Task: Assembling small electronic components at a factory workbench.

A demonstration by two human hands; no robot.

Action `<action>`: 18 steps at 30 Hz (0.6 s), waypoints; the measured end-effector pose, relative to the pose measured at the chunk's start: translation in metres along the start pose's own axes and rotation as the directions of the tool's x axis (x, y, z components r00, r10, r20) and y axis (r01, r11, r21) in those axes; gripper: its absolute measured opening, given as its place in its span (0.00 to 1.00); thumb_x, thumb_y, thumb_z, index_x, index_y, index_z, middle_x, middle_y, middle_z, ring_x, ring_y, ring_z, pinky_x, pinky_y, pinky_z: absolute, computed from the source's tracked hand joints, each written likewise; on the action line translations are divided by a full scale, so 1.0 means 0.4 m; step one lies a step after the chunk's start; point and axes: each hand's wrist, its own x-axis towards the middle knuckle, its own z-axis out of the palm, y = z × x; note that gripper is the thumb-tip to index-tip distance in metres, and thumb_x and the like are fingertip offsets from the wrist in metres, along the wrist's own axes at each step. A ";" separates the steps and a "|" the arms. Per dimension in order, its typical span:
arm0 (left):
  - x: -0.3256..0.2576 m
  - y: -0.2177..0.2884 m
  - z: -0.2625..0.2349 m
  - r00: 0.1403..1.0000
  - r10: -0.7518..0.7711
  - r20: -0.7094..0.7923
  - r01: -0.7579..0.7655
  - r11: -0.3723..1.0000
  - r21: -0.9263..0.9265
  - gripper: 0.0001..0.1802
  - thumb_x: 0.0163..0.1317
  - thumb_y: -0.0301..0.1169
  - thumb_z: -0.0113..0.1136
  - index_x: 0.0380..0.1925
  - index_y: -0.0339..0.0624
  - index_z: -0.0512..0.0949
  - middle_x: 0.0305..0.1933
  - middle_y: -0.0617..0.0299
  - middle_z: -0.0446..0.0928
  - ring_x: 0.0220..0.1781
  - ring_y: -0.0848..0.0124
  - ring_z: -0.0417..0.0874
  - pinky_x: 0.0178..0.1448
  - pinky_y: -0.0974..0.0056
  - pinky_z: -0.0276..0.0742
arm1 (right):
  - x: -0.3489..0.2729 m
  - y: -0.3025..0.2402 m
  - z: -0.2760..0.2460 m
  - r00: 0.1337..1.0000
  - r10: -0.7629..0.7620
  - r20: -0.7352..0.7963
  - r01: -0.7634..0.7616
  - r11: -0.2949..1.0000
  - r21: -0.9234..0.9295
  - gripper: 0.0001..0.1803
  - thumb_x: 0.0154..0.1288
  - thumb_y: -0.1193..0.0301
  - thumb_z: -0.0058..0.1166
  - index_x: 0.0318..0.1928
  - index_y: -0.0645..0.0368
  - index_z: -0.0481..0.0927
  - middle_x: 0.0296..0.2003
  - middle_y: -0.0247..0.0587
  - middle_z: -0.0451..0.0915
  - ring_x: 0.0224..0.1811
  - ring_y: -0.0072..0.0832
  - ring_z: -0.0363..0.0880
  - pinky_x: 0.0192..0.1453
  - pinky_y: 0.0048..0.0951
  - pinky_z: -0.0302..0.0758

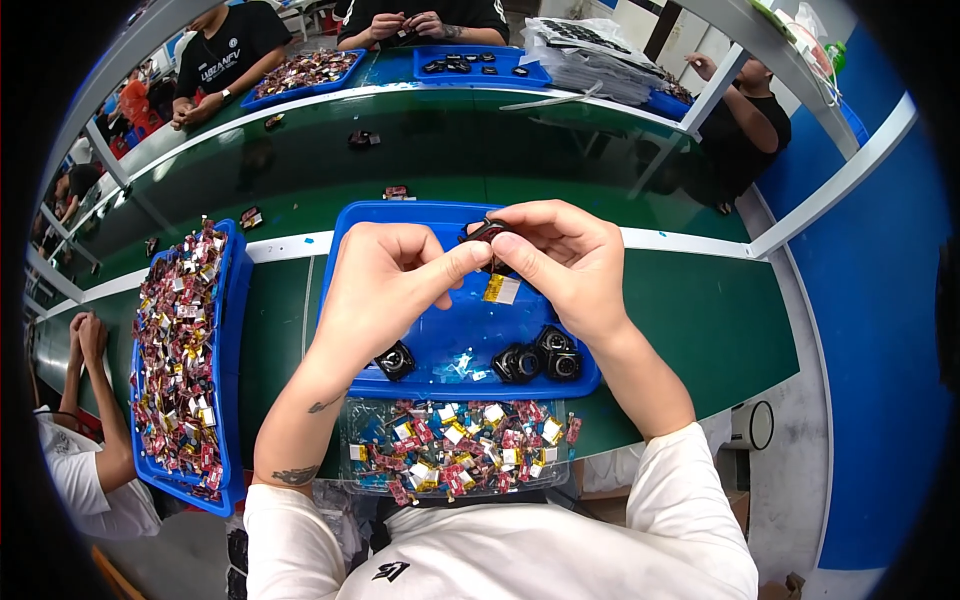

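Over the blue tray (440,330), both of my hands meet at one small black watch case (488,232). My right hand (570,255) pinches it between thumb and fingers. My left hand (390,275) is closed, its fingers curled and its thumb pressed to the near side of the case. Just below the case shows a small battery (502,289) with yellow tape and a silvery white face; its join to the case is hidden by my fingers. Several black watch cases (540,358) lie at the tray's near right, and another watch case (396,361) at its near left.
A clear tray (455,450) of red circuit boards with batteries sits close to my body. More boards fill a long blue bin (235,350) at left. Beyond a white rail (690,243) runs a green belt (420,140) with scattered parts. Other people sit around it.
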 end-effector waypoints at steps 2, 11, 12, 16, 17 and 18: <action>0.000 0.000 -0.001 1.000 0.001 -0.006 -0.001 1.000 0.017 0.15 0.57 0.38 0.66 0.24 0.35 0.82 0.20 0.64 0.78 0.23 0.82 0.76 0.28 0.75 0.68 | 0.007 -0.003 -0.005 1.000 -0.008 0.019 0.009 0.999 -0.042 0.10 0.61 0.79 0.58 0.43 0.69 0.79 0.37 0.43 0.82 0.38 0.24 0.82 0.46 0.24 0.79; -0.023 0.039 -0.048 0.965 0.208 -0.159 -0.226 0.969 -0.100 0.10 0.60 0.32 0.62 0.27 0.35 0.81 0.24 0.63 0.79 0.27 0.79 0.77 0.33 0.74 0.70 | 0.147 0.173 -0.331 0.927 0.025 -0.374 -0.220 0.844 -0.489 0.08 0.57 0.73 0.61 0.35 0.64 0.85 0.33 0.41 0.84 0.35 0.23 0.81 0.41 0.20 0.75; -0.026 0.039 -0.051 0.964 0.209 -0.165 -0.228 0.968 -0.104 0.10 0.60 0.32 0.62 0.27 0.35 0.81 0.24 0.63 0.79 0.27 0.79 0.77 0.33 0.74 0.70 | 0.151 0.212 -0.373 0.901 0.054 -0.430 -0.282 0.828 -0.485 0.07 0.56 0.72 0.61 0.34 0.62 0.86 0.32 0.40 0.84 0.34 0.22 0.81 0.40 0.20 0.74; -0.033 0.039 -0.058 0.966 0.209 -0.155 -0.223 0.972 -0.080 0.11 0.60 0.33 0.63 0.26 0.34 0.81 0.24 0.63 0.79 0.27 0.79 0.78 0.33 0.74 0.70 | 0.140 0.313 -0.469 0.842 0.207 -0.498 -0.480 0.710 -0.516 0.09 0.54 0.69 0.60 0.33 0.60 0.87 0.29 0.38 0.85 0.33 0.23 0.82 0.41 0.23 0.75; -0.031 0.040 -0.055 0.968 0.209 -0.138 -0.222 0.971 -0.086 0.11 0.59 0.33 0.63 0.26 0.34 0.81 0.24 0.63 0.79 0.27 0.79 0.78 0.33 0.74 0.70 | 0.137 0.334 -0.492 0.828 0.195 -0.525 -0.511 0.647 -0.566 0.10 0.53 0.69 0.61 0.33 0.61 0.87 0.29 0.38 0.85 0.32 0.24 0.82 0.41 0.23 0.75; -0.032 0.039 -0.056 0.969 0.203 -0.141 -0.216 0.972 -0.089 0.11 0.59 0.33 0.63 0.26 0.34 0.81 0.24 0.63 0.79 0.27 0.79 0.78 0.33 0.74 0.70 | 0.136 0.346 -0.504 0.816 0.182 -0.549 -0.540 0.580 -0.610 0.10 0.53 0.68 0.61 0.33 0.61 0.87 0.29 0.39 0.85 0.32 0.24 0.82 0.41 0.24 0.75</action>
